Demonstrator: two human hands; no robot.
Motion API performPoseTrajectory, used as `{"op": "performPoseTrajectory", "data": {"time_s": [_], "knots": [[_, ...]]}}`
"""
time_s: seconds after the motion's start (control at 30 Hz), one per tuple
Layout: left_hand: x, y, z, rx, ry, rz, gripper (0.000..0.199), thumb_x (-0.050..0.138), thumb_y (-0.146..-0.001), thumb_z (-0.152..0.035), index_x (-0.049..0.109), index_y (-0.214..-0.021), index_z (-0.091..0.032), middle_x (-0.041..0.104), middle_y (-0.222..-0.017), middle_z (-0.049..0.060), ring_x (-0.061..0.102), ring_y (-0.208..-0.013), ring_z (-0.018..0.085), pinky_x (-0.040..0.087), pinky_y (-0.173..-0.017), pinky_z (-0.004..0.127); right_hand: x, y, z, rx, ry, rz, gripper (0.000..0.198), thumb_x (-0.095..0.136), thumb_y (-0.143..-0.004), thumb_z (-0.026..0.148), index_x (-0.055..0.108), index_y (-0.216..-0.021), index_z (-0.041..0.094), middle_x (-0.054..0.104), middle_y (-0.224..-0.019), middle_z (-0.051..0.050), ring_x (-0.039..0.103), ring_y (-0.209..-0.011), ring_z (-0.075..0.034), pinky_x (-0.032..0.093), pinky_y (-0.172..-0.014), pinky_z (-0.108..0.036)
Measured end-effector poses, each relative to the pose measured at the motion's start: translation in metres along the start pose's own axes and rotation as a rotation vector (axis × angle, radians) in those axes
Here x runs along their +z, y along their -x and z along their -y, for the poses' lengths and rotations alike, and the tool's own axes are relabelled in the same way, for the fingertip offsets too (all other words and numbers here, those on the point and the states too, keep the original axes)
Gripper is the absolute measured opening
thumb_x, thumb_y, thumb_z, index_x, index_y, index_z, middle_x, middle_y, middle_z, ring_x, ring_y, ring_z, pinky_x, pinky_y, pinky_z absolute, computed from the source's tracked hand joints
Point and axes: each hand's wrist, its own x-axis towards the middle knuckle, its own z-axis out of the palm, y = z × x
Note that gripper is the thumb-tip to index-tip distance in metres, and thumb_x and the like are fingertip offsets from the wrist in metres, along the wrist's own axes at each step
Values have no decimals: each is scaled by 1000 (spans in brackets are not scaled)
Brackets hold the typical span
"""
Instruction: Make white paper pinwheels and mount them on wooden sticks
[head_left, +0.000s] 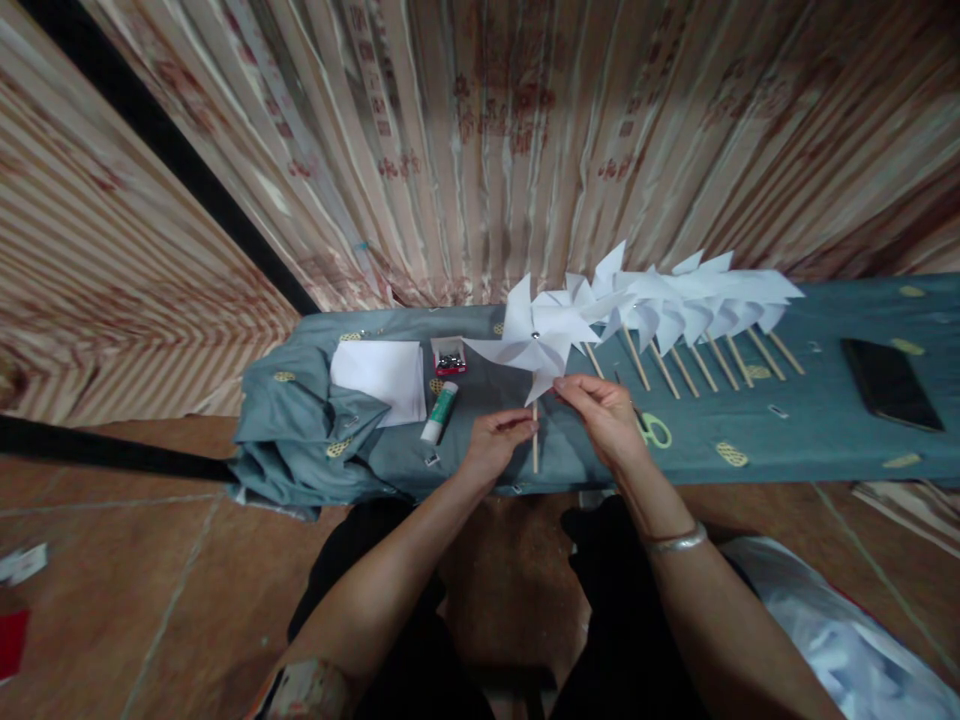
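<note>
A white paper pinwheel [541, 330] with a shiny pin at its centre stands on a thin wooden stick [535, 450]. My left hand [498, 440] pinches that stick below the blades. The fingertips of my right hand [600, 408] are closed at the edge of the pinwheel's lower right blade. Just left of it lie a red box of metal pins [450, 358] and a green-and-white glue stick [439, 412]. Yellow-green scissor handles [655, 430] show beside my right wrist, the rest partly hidden. Several more pinwheels [675, 300] lie overlapped in a row to the right.
A stack of white paper [382, 375] lies on the left of the cloth-covered bench [795, 420]. A dark phone [891, 384] rests at the right. Behind hangs a patterned curtain [480, 150]. A plastic bag with white contents [847, 630] is on the floor at right.
</note>
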Motion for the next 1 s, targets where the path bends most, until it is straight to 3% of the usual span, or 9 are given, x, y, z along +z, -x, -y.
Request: {"op": "performPoseTrajectory", "data": {"time_s": [0.2, 0.37, 0.47, 0.63, 1.0], "knots": [[-1, -1, 0, -5, -17, -21, 24, 87, -52, -27, 80, -73, -18, 75, -71, 4, 61, -64, 14, 50, -70, 28, -1, 2, 3, -48, 90, 35, 37, 81, -60, 58, 72, -58, 22, 72, -69, 0, 61, -68, -16, 47, -73, -30], [-1, 0, -2, -28, 5, -21, 27, 87, -49, -28, 79, -72, -18, 75, -72, 4, 62, -65, 14, 50, -71, 28, -11, -4, 1, -40, 67, -89, 43, 78, -63, 63, 74, -62, 21, 74, -68, -3, 64, -68, -16, 49, -69, -29], [-1, 2, -2, -24, 3, 7, 29, 88, -48, -30, 80, -73, -18, 76, -74, 4, 61, -65, 14, 50, -70, 28, -13, -8, 1, 56, -58, -164, 44, 82, -57, 63, 74, -66, 21, 75, -72, -4, 66, -65, -14, 49, -62, -27], [-2, 2, 2, -49, -65, 28, 31, 89, -47, -31, 80, -73, -17, 74, -68, 4, 62, -64, 15, 50, -69, 28, -10, -10, 6, 207, -226, -110, 46, 90, -45, 56, 69, -66, 22, 72, -65, 0, 63, -57, -13, 50, -53, -23], [-2, 2, 3, -70, -35, 40, 39, 93, -39, -35, 79, -71, -17, 74, -66, 4, 62, -60, 14, 51, -65, 27, -8, -11, 3, 192, -275, -96, 44, 95, -38, 45, 72, -68, 21, 69, -65, 4, 59, -57, -8, 50, -55, -20]]}}
